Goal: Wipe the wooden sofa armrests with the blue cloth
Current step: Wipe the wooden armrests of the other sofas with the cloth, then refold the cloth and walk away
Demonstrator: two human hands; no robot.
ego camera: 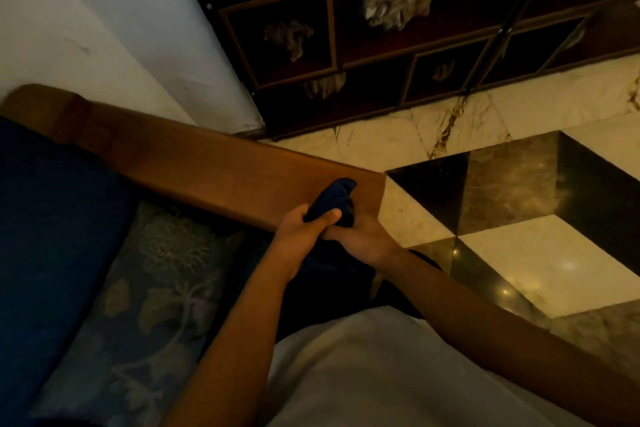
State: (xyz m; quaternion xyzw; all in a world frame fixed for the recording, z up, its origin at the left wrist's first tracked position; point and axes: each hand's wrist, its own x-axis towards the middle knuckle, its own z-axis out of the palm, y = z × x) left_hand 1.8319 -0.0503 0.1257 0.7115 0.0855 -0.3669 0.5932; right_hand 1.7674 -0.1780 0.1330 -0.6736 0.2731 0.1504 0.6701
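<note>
A wooden sofa armrest (194,159) runs from the upper left down to the middle of the view and ends at a square front corner. The dark blue cloth (334,199) is bunched up over the near end of the armrest. My left hand (298,232) grips the cloth's lower left part with the thumb across it. My right hand (363,239) holds the cloth's lower right part, just off the armrest's near edge. Both hands touch each other below the cloth.
A dark blue sofa backrest (41,218) and a floral seat cushion (145,288) lie left of the armrest. A white wall (104,10) stands behind. A dark wooden display cabinet (381,28) stands beyond, on a marble floor (519,253) with black and cream tiles.
</note>
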